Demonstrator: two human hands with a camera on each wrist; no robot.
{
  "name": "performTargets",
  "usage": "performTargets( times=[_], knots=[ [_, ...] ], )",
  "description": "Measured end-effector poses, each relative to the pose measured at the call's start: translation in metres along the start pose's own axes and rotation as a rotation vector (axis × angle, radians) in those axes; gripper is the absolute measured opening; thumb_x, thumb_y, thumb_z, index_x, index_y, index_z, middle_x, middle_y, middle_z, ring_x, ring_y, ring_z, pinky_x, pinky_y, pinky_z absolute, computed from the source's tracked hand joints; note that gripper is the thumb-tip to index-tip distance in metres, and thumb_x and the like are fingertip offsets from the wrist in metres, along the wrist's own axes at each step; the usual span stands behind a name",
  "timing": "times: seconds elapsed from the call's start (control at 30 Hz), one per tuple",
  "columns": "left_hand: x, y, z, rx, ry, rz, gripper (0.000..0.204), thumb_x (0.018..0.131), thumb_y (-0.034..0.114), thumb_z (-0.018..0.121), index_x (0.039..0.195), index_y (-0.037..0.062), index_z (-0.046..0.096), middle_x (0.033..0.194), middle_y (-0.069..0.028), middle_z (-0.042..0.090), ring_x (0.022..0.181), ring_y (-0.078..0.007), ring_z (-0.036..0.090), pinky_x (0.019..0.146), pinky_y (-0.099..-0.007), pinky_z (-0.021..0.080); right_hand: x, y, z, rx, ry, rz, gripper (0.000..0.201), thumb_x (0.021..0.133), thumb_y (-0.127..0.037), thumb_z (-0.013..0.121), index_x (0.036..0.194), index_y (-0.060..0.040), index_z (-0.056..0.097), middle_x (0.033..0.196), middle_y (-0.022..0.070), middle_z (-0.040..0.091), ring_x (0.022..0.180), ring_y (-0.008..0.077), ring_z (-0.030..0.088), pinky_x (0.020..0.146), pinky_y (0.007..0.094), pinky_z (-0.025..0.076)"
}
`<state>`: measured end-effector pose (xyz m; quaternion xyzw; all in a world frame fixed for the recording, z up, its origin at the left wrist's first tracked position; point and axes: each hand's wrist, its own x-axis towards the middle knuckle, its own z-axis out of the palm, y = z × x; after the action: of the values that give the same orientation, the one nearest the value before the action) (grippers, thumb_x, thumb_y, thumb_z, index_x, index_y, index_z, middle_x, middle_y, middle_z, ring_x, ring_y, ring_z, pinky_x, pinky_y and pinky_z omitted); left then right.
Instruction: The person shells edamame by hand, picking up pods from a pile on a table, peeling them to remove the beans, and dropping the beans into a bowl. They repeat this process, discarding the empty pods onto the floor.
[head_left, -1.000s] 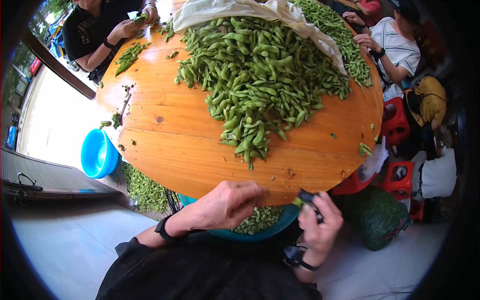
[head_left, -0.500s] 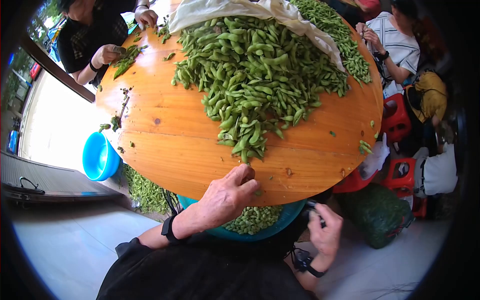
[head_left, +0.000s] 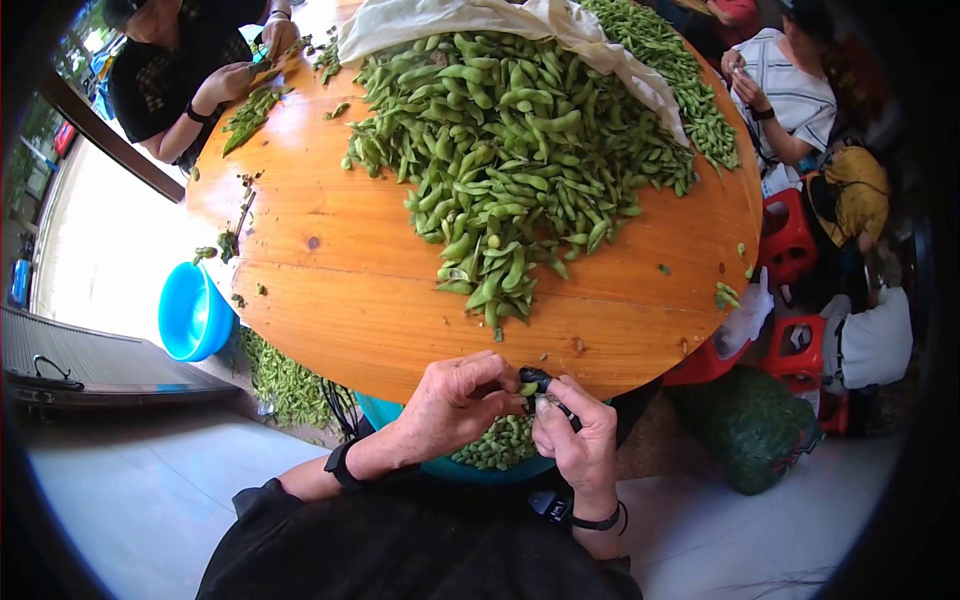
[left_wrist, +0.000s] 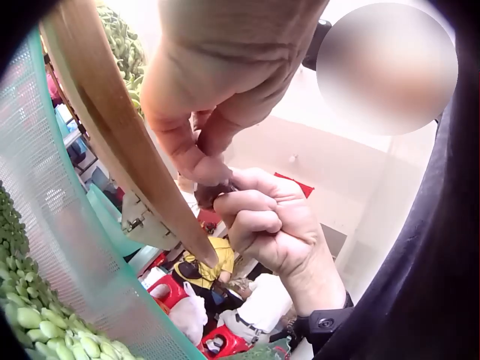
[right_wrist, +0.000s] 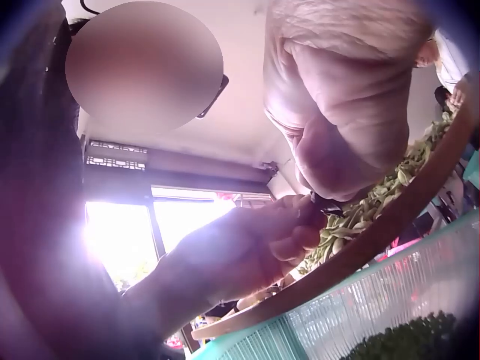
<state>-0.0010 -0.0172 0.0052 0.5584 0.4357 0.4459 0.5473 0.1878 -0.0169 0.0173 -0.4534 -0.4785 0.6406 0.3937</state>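
Note:
Over the near edge of the round wooden table, my two hands meet. My left hand pinches a green edamame pod between thumb and fingers. My right hand grips a small black tool whose tip is right at the pod; its exact kind is partly hidden by the fingers. Below the hands a teal perforated basket holds loose green beans. A large heap of edamame pods covers the table's middle, its near end just beyond my hands.
A cream cloth lies along the heap's far side. A blue basin stands left of the table, near more pods on the floor. At right are red stools and a dark green sack. Other people sit around the table.
My left hand reached to the heap's near end, then came back with a pod. My right hand, holding the black tool, moved left and up to meet it.

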Motion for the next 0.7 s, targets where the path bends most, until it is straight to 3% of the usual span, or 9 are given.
performTargets(
  times=[0.13, 0.23, 0.3, 0.37, 0.4, 0.5, 0.57, 0.6, 0.7],
  knots=[
    [-0.001, -0.008, 0.002, 0.027, 0.038, 0.055, 0.016, 0.086, -0.015, 0.059, 0.095, -0.0013, 0.058, 0.089, -0.0055, 0.065, 0.076, -0.0107, 0.068, 0.064, -0.0231, 0.055, -0.001, 0.000, -0.001, 0.016, -0.016, 0.004, 0.020, 0.095, -0.001, 0.060, 0.110, 0.0116, 0.061, 0.084, 0.0036, 0.051, 0.058, 0.0064, 0.052, 0.047, 0.0225, 0.039],
    [-0.001, -0.009, -0.002, -0.148, -0.015, -0.006, 0.015, 0.087, -0.011, 0.065, 0.092, -0.0003, 0.055, 0.084, -0.0053, 0.064, 0.070, -0.0111, 0.066, 0.058, -0.0234, 0.053, -0.001, 0.003, -0.004, -0.045, -0.044, -0.053, 0.018, 0.096, -0.001, 0.059, 0.109, 0.0113, 0.061, 0.085, 0.0035, 0.052, 0.058, 0.0066, 0.051, 0.047, 0.0225, 0.039],
    [0.000, -0.005, -0.006, -0.687, -0.149, -0.329, 0.020, 0.087, -0.006, 0.069, 0.091, 0.0021, 0.051, 0.080, -0.0052, 0.062, 0.066, -0.0115, 0.064, 0.053, -0.0236, 0.049, -0.001, 0.007, -0.007, -0.051, -0.057, -0.079, 0.017, 0.096, 0.000, 0.058, 0.109, 0.0111, 0.061, 0.085, 0.0033, 0.052, 0.058, 0.0067, 0.051, 0.047, 0.0226, 0.038],
    [0.001, -0.005, -0.007, -0.756, -0.166, -0.361, 0.022, 0.087, -0.006, 0.070, 0.092, 0.0028, 0.050, 0.079, -0.0055, 0.062, 0.065, -0.0116, 0.063, 0.052, -0.0238, 0.048, 0.000, 0.010, -0.009, 0.375, -0.133, 0.060, 0.016, 0.096, 0.002, 0.057, 0.108, 0.0113, 0.061, 0.085, 0.0030, 0.052, 0.058, 0.0065, 0.049, 0.047, 0.0225, 0.037],
    [0.001, -0.005, -0.007, -0.821, -0.181, -0.393, 0.023, 0.087, -0.006, 0.070, 0.092, 0.0035, 0.050, 0.078, -0.0058, 0.061, 0.064, -0.0118, 0.063, 0.051, -0.0241, 0.047, 0.000, 0.010, -0.009, 0.375, -0.133, 0.061, 0.016, 0.096, 0.002, 0.057, 0.108, 0.0113, 0.061, 0.085, 0.0030, 0.052, 0.058, 0.0065, 0.049, 0.047, 0.0225, 0.037],
    [-0.003, -0.006, -0.001, -0.662, -0.069, -0.261, 0.022, 0.088, -0.006, 0.069, 0.095, 0.0029, 0.050, 0.081, -0.0049, 0.062, 0.067, -0.0104, 0.062, 0.055, -0.0230, 0.049, 0.002, 0.007, -0.008, 0.266, -0.116, 0.062, 0.018, 0.096, 0.003, 0.057, 0.110, 0.0122, 0.060, 0.087, 0.0031, 0.051, 0.059, 0.0063, 0.049, 0.047, 0.0224, 0.037],
    [-0.003, -0.004, 0.003, -0.527, -0.015, -0.192, 0.022, 0.089, -0.006, 0.069, 0.096, 0.0028, 0.050, 0.083, -0.0045, 0.062, 0.069, -0.0097, 0.062, 0.057, -0.0223, 0.050, 0.003, 0.000, -0.005, 0.047, -0.097, -0.012, 0.020, 0.096, 0.004, 0.056, 0.113, 0.0130, 0.058, 0.090, 0.0035, 0.050, 0.060, 0.0063, 0.049, 0.047, 0.0222, 0.037],
    [-0.003, -0.003, 0.004, -0.393, 0.038, -0.123, 0.022, 0.089, -0.006, 0.069, 0.097, 0.0027, 0.050, 0.084, -0.0040, 0.062, 0.071, -0.0091, 0.062, 0.060, -0.0216, 0.050, 0.003, -0.003, -0.007, 0.046, -0.096, -0.012, 0.020, 0.096, 0.004, 0.056, 0.113, 0.0130, 0.058, 0.090, 0.0035, 0.050, 0.060, 0.0063, 0.049, 0.047, 0.0222, 0.037],
    [-0.005, -0.008, 0.002, -0.369, 0.009, -0.119, 0.022, 0.089, -0.006, 0.068, 0.098, 0.0025, 0.050, 0.088, -0.0034, 0.062, 0.075, -0.0080, 0.062, 0.065, -0.0209, 0.051, 0.001, -0.009, -0.009, 0.063, -0.164, 0.000, 0.021, 0.096, 0.004, 0.056, 0.114, 0.0135, 0.058, 0.092, 0.0036, 0.049, 0.061, 0.0063, 0.049, 0.047, 0.0221, 0.037]
  ],
)
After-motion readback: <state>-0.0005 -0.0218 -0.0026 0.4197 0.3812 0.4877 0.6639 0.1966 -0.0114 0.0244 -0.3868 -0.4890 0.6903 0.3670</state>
